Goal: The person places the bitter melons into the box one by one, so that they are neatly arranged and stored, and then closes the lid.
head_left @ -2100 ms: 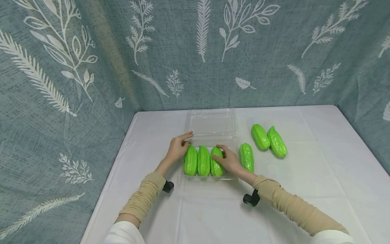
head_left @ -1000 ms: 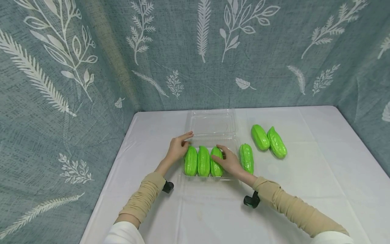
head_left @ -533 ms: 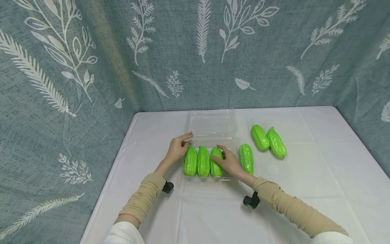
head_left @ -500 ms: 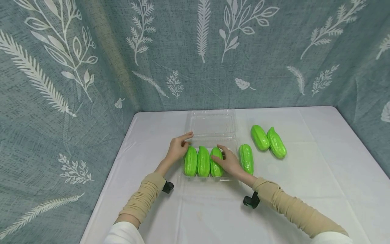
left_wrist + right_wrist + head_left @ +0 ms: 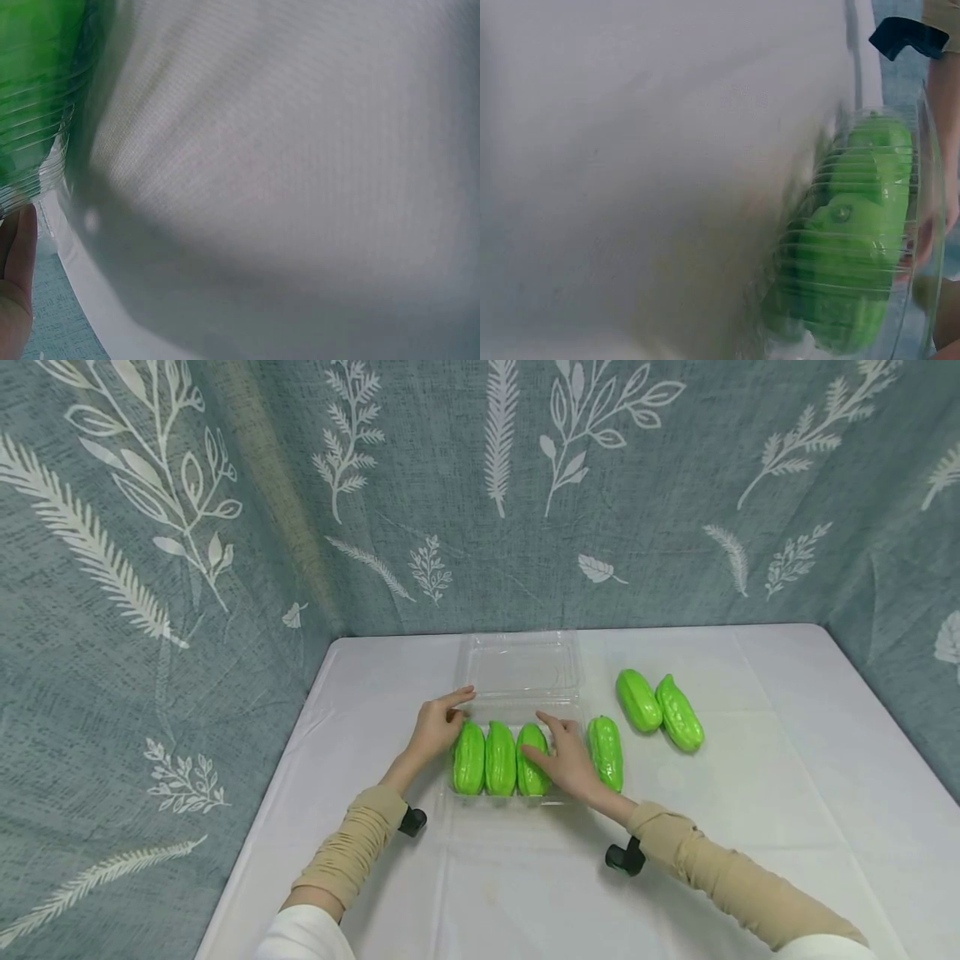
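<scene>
A clear, ribbed plastic clamshell container (image 5: 517, 708) sits on the white-cloth-covered worktop (image 5: 757, 802), left of the middle, its clear flat lid (image 5: 522, 662) folded back close to the far edge. Three bright green, glossy, ridged, elongated gourds lie side by side in its base: a left gourd (image 5: 468, 758), a middle gourd (image 5: 500, 758) and a right gourd (image 5: 532, 768), each lengthwise between the worktop's near and far edges.

The right hand (image 5: 566, 758) reaches over the right gourd with thumb and forefinger parted, thumb above its upper side; it is not closed round it. The left hand (image 5: 437, 722) is at the container's far left corner, forefinger stretched toward the lid's hinge line, fingertips against the ribbed wall; whether it pinches the rim cannot be told.

Toward the worktop's right edge, just beside the container, lies a single loose gourd (image 5: 606, 756). Beyond it, nearer the far edge, are a rounded loose gourd (image 5: 639, 700) and a pointed loose gourd (image 5: 679, 713), side by side. A grey-blue fabric curtain (image 5: 450, 468) printed with white leaves hangs behind the far edge.
</scene>
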A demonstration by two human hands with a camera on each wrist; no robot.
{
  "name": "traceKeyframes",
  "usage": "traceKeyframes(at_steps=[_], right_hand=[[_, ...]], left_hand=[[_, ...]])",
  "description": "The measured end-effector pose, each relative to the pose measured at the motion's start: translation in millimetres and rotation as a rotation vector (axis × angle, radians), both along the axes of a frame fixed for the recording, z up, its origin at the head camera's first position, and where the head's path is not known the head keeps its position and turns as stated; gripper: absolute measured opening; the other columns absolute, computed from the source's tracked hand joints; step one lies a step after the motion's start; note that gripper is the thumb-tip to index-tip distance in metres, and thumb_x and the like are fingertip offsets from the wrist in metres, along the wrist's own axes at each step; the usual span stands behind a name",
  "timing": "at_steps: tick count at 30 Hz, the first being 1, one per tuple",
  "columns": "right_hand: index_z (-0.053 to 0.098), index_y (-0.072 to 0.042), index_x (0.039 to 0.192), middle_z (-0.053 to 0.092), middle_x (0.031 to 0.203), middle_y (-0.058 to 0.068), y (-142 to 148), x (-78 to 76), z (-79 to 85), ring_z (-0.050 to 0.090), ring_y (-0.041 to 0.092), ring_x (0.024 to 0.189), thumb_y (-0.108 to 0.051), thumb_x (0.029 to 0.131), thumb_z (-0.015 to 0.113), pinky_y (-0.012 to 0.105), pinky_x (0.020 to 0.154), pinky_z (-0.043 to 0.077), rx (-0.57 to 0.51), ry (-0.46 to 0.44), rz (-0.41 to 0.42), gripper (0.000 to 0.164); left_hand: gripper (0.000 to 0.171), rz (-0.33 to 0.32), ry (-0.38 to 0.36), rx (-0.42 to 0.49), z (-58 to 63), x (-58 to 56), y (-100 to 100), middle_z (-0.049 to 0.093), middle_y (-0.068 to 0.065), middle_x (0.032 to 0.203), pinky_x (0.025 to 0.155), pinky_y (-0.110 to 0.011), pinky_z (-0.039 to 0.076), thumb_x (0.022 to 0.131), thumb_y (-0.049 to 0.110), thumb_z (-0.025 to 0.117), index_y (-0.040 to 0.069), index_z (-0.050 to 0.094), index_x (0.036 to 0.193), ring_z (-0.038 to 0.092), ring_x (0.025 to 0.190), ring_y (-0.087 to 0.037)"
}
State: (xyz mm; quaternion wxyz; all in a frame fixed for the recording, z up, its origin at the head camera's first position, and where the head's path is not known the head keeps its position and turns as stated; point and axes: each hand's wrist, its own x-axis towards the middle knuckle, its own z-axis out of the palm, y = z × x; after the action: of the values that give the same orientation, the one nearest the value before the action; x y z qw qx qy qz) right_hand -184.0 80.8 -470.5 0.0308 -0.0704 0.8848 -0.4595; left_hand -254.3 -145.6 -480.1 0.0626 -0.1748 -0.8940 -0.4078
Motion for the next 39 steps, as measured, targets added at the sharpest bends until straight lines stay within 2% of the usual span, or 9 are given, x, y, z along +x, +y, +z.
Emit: traceKeyframes(at_steps=[5,11,15,20,25,32,39], right_hand=[[0.039,-0.003,0.143,0.04,0.134,0.029,5.0,3.1,4.2,0.051,0.04,0.112,-0.026,0.089,0.064,0.051,0.088,0.047,-0.037,0.065,0.014,0.064],[0.039,-0.003,0.143,0.041,0.137,0.025,13.8,5.6,11.7,0.045,0.042,0.122,-0.021,0.091,0.063,0.051,0.097,0.045,-0.124,0.087,0.036,0.06],[0.041,-0.003,0.141,0.044,0.137,0.025,19.6,8.3,14.8,0.047,0.043,0.122,-0.019,0.091,0.063,0.05,0.097,0.045,-0.16,0.113,0.03,0.057],[0.044,-0.003,0.139,0.047,0.135,0.025,26.5,12.1,14.4,0.049,0.043,0.12,-0.017,0.09,0.063,0.049,0.095,0.047,-0.187,0.155,0.011,0.055],[0.045,-0.004,0.139,0.048,0.134,0.023,35.6,13.6,17.8,0.05,0.042,0.119,-0.017,0.09,0.063,0.05,0.094,0.048,-0.189,0.182,-0.013,0.054],[0.043,-0.003,0.14,0.048,0.134,0.022,51.7,10.8,26.4,0.05,0.041,0.121,-0.017,0.091,0.063,0.05,0.095,0.047,-0.181,0.183,-0.061,0.054],[0.04,-0.003,0.142,0.045,0.138,0.024,66.1,8.6,31.6,0.047,0.041,0.122,-0.018,0.092,0.061,0.051,0.096,0.046,-0.147,0.163,-0.072,0.056]], left_hand=[[0.039,0.0,-0.003,-0.003,0.0,0.9,0.3,0.058,-0.012,0.133,0.069,-0.025,0.049,0.086,-0.012,0.049,-0.002,0.062,0.122,0.07,0.09,-0.025],[0.038,0.0,-0.003,-0.005,-0.1,0.8,1.0,0.058,-0.012,0.133,0.065,-0.021,0.045,0.087,-0.012,0.049,-0.002,0.062,0.121,0.069,0.086,-0.024],[0.04,0.007,-0.019,-0.004,0.1,0.4,1.1,0.058,-0.011,0.134,0.062,-0.018,0.042,0.086,-0.012,0.049,-0.001,0.062,0.122,0.068,0.081,-0.022],[0.04,0.009,-0.035,-0.006,-0.8,-0.4,0.7,0.057,-0.01,0.134,0.063,-0.017,0.041,0.087,-0.011,0.049,0.0,0.061,0.123,0.068,0.083,-0.02],[0.04,0.009,-0.022,-0.008,0.0,0.6,0.3,0.057,-0.011,0.134,0.06,-0.018,0.041,0.087,-0.011,0.049,-0.001,0.061,0.123,0.063,0.073,-0.019],[0.039,0.007,-0.022,-0.003,-0.3,-0.7,-0.4,0.057,-0.01,0.134,0.064,-0.018,0.043,0.087,-0.011,0.049,-0.001,0.062,0.123,0.069,0.088,-0.022],[0.039,-0.008,0.0,0.004,-0.7,-0.5,-1.2,0.058,-0.013,0.133,0.062,-0.018,0.042,0.086,-0.012,0.048,-0.003,0.061,0.122,0.07,0.087,-0.024]])
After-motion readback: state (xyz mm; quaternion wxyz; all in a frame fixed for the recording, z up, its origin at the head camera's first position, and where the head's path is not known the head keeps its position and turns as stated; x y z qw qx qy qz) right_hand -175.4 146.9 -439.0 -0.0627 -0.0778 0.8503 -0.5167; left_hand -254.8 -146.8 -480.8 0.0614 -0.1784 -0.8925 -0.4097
